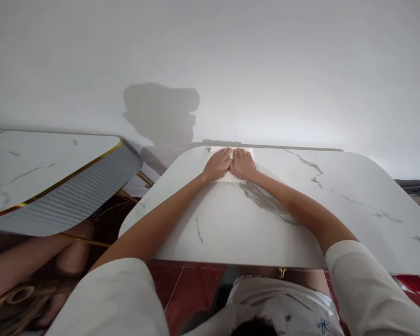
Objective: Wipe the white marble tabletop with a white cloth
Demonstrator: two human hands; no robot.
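My left hand (pixel 217 164) and my right hand (pixel 243 164) lie flat side by side, fingers stretched out, pressing on a small white folded cloth or paper (pixel 231 177) at the far edge of a white marble-patterned table (pixel 336 219). The thumbs nearly touch. Most of the white piece is hidden under my palms; only its edges show around them. Both arms reach across the tabletop from white sleeves.
A second marble-topped table (pixel 38 172) with a gold rim and ribbed side stands to the left. A plain white wall (pixel 266 70) rises right behind the table. Red floor tiles (pixel 189 284) show below, and a bare arm or leg shows at the lower left (pixel 28 266).
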